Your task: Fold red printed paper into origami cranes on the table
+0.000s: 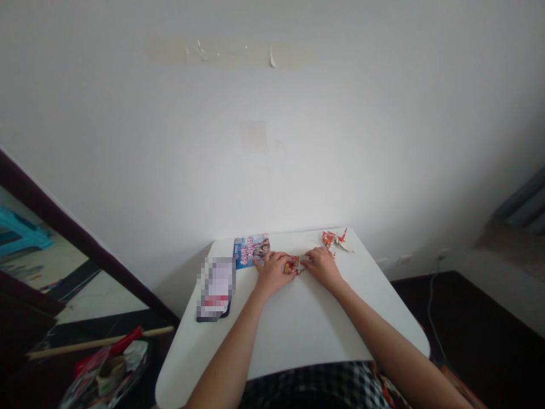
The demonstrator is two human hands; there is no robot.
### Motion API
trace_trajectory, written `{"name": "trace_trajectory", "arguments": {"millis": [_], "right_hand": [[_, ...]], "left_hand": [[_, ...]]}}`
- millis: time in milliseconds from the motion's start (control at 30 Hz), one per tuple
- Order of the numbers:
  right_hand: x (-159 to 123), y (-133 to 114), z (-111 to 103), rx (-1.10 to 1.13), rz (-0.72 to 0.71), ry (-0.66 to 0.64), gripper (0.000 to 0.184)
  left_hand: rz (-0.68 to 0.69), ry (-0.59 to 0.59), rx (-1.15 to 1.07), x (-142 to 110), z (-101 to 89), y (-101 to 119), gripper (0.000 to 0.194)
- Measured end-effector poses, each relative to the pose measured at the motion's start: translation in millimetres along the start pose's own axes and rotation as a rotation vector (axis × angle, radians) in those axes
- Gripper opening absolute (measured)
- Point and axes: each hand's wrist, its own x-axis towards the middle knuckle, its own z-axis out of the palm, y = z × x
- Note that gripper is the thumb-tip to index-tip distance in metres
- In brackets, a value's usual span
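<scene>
A small printed piece of paper (292, 265), red, yellow and green, lies between my hands on the white table. My left hand (273, 270) holds its left side, with fingers curled over it and the thumb near the front edge. At the paper's right end, my right hand (322, 266) grips the edge with its fingers drawn together; part of the paper is hidden under the fingers. Beyond my right hand is a folded paper shape (334, 241) in red and white with pointed ends. A blue printed leaflet (249, 251) lies just past my left hand.
A phone (217, 288) with a blurred-out screen lies at the left of the white table (298, 335). The far table edge meets a wall (298, 182). On the floor at left are a bag of odds and ends (113, 369) and a wooden stick (102, 342).
</scene>
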Motion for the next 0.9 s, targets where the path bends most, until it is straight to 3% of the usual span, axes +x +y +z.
{"name": "trace_trajectory", "arguments": {"millis": [900], "right_hand": [[0,-12,0,-0.082,0.079,0.017,0.022]], "left_hand": [[-0.048,-0.012,-0.029,0,-3.0,5,0.027]]}}
